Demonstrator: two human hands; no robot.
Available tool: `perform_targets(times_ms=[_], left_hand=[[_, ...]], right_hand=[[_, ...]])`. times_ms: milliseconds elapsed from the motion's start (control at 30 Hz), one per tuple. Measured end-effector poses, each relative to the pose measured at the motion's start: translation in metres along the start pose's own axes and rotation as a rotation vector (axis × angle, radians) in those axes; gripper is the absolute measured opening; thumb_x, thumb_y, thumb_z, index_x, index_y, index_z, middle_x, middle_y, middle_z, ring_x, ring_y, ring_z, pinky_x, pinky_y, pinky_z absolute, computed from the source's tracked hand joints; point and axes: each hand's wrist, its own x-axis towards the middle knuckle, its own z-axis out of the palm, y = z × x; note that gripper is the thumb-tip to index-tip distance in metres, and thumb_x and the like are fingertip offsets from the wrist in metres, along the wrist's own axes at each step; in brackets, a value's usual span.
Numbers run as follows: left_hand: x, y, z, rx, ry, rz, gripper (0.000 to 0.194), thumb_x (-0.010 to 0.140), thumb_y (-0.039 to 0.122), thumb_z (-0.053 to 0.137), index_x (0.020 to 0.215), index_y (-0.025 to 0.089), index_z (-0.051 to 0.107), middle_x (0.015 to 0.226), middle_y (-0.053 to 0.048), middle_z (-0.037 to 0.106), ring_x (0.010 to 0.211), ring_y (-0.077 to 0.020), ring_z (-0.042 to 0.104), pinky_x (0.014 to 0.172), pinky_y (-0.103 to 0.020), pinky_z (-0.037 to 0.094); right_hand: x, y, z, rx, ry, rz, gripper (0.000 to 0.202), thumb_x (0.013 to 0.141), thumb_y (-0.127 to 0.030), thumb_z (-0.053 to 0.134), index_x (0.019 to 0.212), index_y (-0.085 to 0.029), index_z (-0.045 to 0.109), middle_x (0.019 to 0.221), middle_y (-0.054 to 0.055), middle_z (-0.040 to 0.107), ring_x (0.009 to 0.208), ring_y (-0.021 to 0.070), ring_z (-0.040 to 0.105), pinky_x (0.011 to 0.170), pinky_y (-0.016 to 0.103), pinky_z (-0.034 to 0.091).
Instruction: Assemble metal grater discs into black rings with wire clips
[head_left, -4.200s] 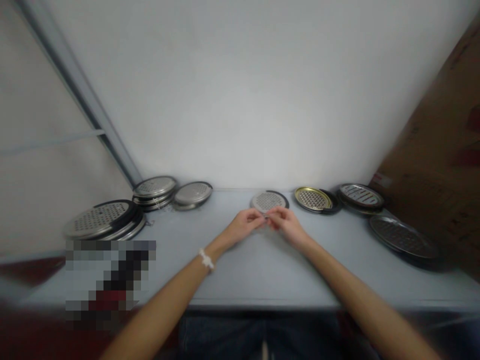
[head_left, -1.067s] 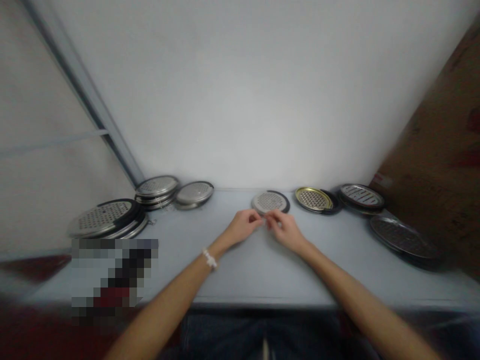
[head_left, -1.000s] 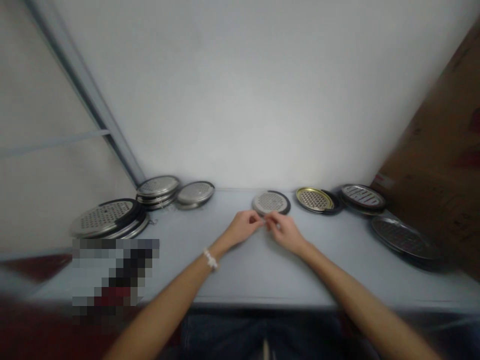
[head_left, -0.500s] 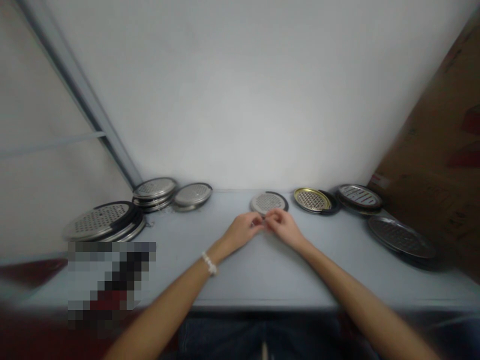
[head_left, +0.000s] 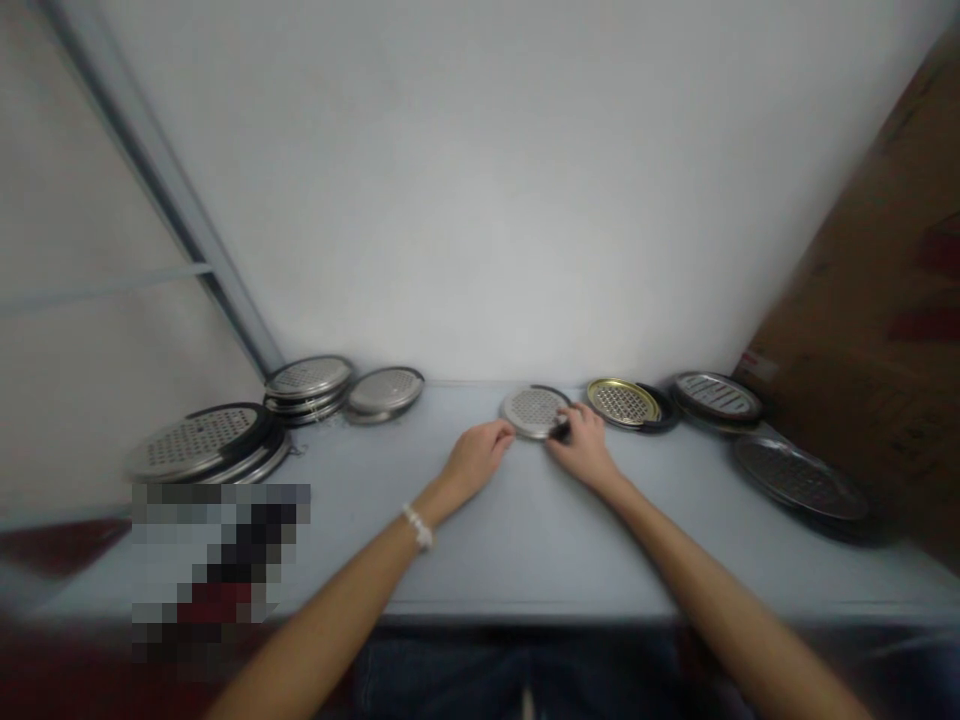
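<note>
A round silver grater disc [head_left: 531,410] with a dark edge strip lies near the back middle of the table. My right hand [head_left: 583,445] is at the disc's right front edge, its fingers closed round that dark-edged side. My left hand [head_left: 478,458], with a white bracelet on the wrist, is just left of the disc's front edge. Its fingers are pinched together; what they hold, if anything, is too small to make out.
Stacked grater discs [head_left: 309,378] and a larger stack [head_left: 202,445] stand at the left, beside another silver pair [head_left: 386,392]. Rightwards lie a gold-rimmed disc [head_left: 622,402], a slotted one [head_left: 716,396] and a dark one [head_left: 802,478]. Cardboard boxes [head_left: 885,350] rise at the right.
My hands were together in front of the disc and have moved apart. My right hand has gone right and onto the disc's edge; my left hand has shifted slightly left.
</note>
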Motion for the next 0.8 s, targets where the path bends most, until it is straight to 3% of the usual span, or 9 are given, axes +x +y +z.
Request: perform_targets(times_ms=[167, 533, 800], left_hand=[[0.001, -0.002, -0.001, -0.028, 0.019, -0.057, 0.016, 0.095, 0.022, 0.054, 0.095, 0.017, 0.070, 0.087, -0.006, 0.075, 0.077, -0.0190, 0.067, 0.072, -0.027, 0.046], [0.003, -0.005, 0.000, -0.069, 0.066, -0.069, 0.017, 0.095, 0.026, 0.053, 0.093, 0.018, 0.068, 0.081, -0.004, 0.073, 0.074, -0.0184, 0.066, 0.072, -0.027, 0.045], [0.005, -0.003, -0.003, -0.078, 0.100, -0.123, 0.024, 0.099, 0.025, 0.043, 0.088, 0.018, 0.064, 0.080, -0.004, 0.072, 0.075, -0.0176, 0.067, 0.074, -0.027, 0.046]], right_hand=[[0.004, 0.011, -0.003, -0.029, -0.128, -0.051, 0.040, 0.077, -0.029, 0.068, 0.114, -0.018, 0.058, 0.122, 0.013, 0.055, 0.112, 0.0306, 0.050, 0.101, 0.045, 0.042], [0.005, 0.007, -0.003, -0.071, -0.126, -0.147, 0.027, 0.086, -0.038, 0.066, 0.103, -0.020, 0.056, 0.115, 0.014, 0.056, 0.105, 0.0311, 0.049, 0.094, 0.044, 0.044], [0.010, -0.009, -0.016, 0.297, -0.026, -0.068, 0.028, 0.095, -0.048, 0.049, 0.100, -0.020, 0.048, 0.095, 0.008, 0.058, 0.088, 0.0232, 0.055, 0.082, 0.037, 0.047]])
